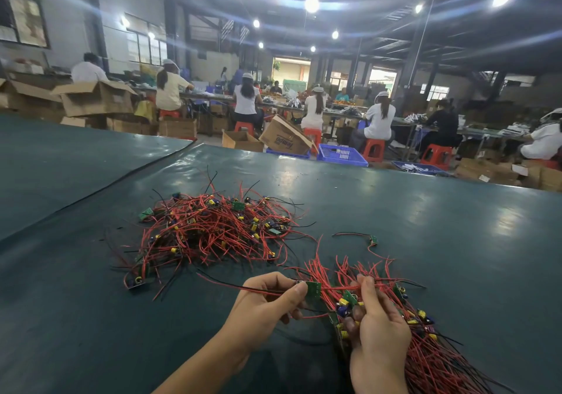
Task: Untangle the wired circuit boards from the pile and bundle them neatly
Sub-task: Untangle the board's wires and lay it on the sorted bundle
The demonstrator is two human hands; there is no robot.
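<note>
A tangled pile of wired circuit boards (213, 229), red and black wires with small green boards and yellow parts, lies on the dark green table (425, 226). My left hand (267, 305) pinches one green board (313, 290) by its edge, its red and black wires trailing left. My right hand (378, 330) is closed around a bundle of boards (425, 348) with wires running down to the right. One single wired board (372, 239) lies apart, behind the bundle.
The table's far edge runs across the view, with a seam in the cover at the left (91, 190). Beyond it stand blue crates (342, 154), cardboard boxes (284, 138) and several seated people at work benches.
</note>
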